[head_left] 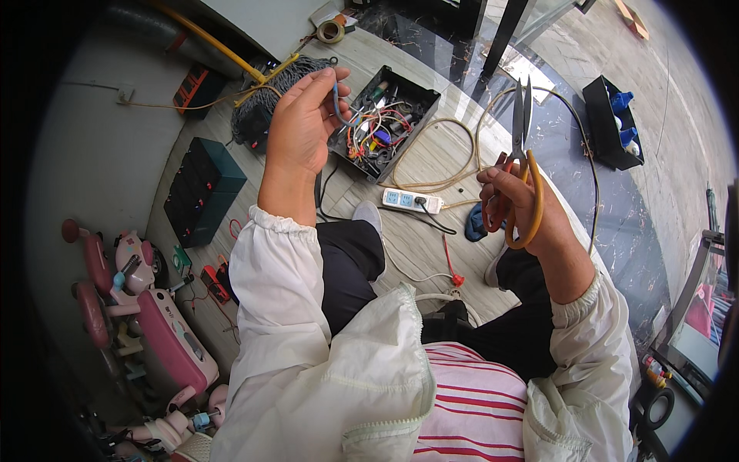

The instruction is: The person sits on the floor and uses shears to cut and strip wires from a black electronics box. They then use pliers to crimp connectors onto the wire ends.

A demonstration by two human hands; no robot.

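Observation:
My left hand (302, 123) is raised at the upper left of centre, fingers closed in a pinch on a short piece of blue wire (337, 104) that curves down from the fingertips. In my right hand (531, 212) is a pair of scissors (521, 127) with orange handles. Their blades point up and away, slightly parted, with nothing visible between them. Beyond and right of my left hand sits a black open box (427, 100), filled with tangled coloured wires (377, 127) and small tools.
A white power strip (412, 201) lies on the floor with a black plug in it. Tan cable (469, 142) loops nearby. A dark green case (204, 192) and a pink child's bike (173, 339) stand left. At far right is a black bin (608, 131) with blue-capped bottles.

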